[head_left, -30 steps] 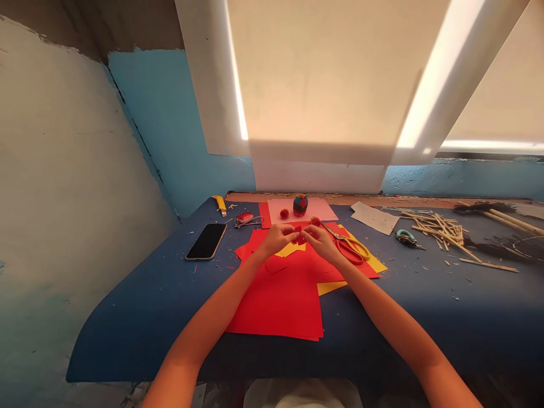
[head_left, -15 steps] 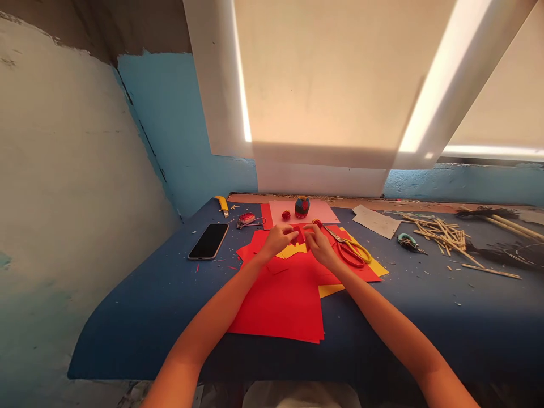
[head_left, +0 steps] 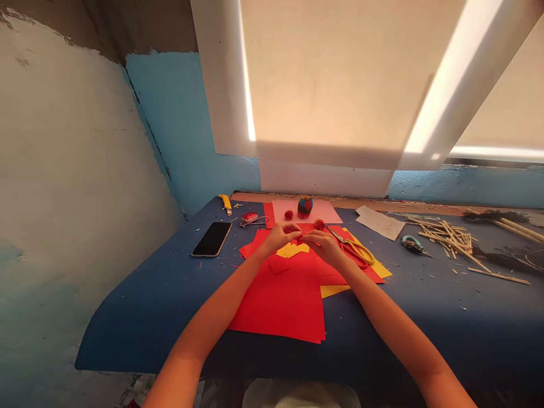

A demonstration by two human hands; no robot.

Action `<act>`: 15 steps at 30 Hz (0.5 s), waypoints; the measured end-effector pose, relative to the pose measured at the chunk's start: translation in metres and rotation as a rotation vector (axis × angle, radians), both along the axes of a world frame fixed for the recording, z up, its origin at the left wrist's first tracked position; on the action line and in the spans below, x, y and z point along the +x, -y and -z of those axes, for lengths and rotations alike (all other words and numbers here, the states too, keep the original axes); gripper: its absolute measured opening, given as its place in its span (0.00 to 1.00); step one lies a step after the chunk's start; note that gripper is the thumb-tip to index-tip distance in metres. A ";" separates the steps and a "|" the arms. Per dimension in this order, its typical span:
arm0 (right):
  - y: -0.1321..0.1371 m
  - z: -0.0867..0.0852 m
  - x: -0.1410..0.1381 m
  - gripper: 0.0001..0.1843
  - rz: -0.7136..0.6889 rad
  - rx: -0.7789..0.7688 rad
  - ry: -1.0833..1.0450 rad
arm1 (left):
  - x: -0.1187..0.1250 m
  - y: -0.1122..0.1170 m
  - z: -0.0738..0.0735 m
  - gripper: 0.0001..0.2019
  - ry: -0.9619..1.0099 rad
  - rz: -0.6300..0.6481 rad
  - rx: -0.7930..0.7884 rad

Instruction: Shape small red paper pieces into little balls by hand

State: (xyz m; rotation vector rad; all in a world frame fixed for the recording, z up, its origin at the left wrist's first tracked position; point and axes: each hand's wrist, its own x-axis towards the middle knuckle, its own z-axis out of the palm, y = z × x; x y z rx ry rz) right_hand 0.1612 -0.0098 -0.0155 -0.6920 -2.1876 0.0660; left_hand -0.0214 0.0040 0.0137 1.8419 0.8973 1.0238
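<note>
Over the stacked red paper sheets (head_left: 278,306), my two hands meet at the fingertips. My left hand (head_left: 280,237) is closed in a pinch on a small red paper piece (head_left: 300,238). From the other side, my right hand (head_left: 323,246) has its fingers bent together on the same piece, which they mostly cover. Just below lie cut yellow paper pieces (head_left: 293,249). Scissors (head_left: 359,252) with red and yellow handles rest right of my right hand. Beyond the hands are a red textured ball (head_left: 289,215), another red ball (head_left: 319,224) and a small dark patterned pot (head_left: 305,207).
A phone (head_left: 211,239) lies at the left, with a yellow utility knife (head_left: 225,204) and a red object with a wire loop (head_left: 250,217) behind it. To the right are a pale card (head_left: 379,222), a teal-handled tool (head_left: 411,244), thin wooden sticks (head_left: 450,238) and black bristly material (head_left: 505,258).
My fingertips have come closer together around the red paper piece, and my right hand's fingers have lowered and flattened. The whole view has shifted slightly.
</note>
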 end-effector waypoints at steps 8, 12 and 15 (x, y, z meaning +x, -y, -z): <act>0.001 -0.003 -0.001 0.13 0.306 -0.024 0.147 | 0.003 0.006 0.003 0.10 -0.214 -0.081 0.207; 0.002 -0.002 -0.003 0.13 0.351 0.000 0.193 | 0.004 0.007 0.004 0.09 -0.252 -0.078 0.246; 0.004 -0.001 -0.005 0.13 0.357 0.023 0.194 | 0.004 0.006 0.006 0.08 -0.278 -0.119 0.310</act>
